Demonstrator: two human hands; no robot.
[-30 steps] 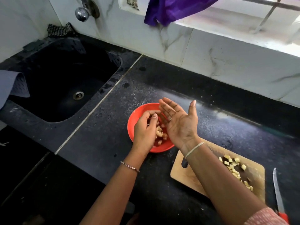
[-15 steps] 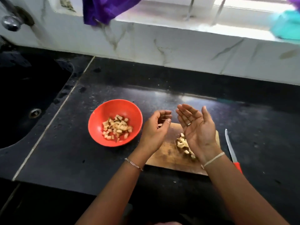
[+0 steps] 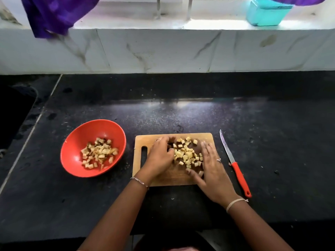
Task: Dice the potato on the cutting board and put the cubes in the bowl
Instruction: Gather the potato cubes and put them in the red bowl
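Left grip (image 3: pixel 159 156) curled over the left edge of the potato cubes (image 3: pixel 188 154), fingertips among them. Right grip (image 3: pixel 212 171) flat and wide, fingers straight, pressed against the pile's right side. Small pale cubes heaped mid cutting board (image 3: pixel 145 138) on the bench (image 3: pixel 272 133); more in the red bowl (image 3: pixel 76 138), just left of the board.

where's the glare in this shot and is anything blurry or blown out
Head view: window light glares off the black counter behind the cutting board; the sill is blown out; the purple cloth looks smeared at its lower edge; the potato cubes look fairly sharp.
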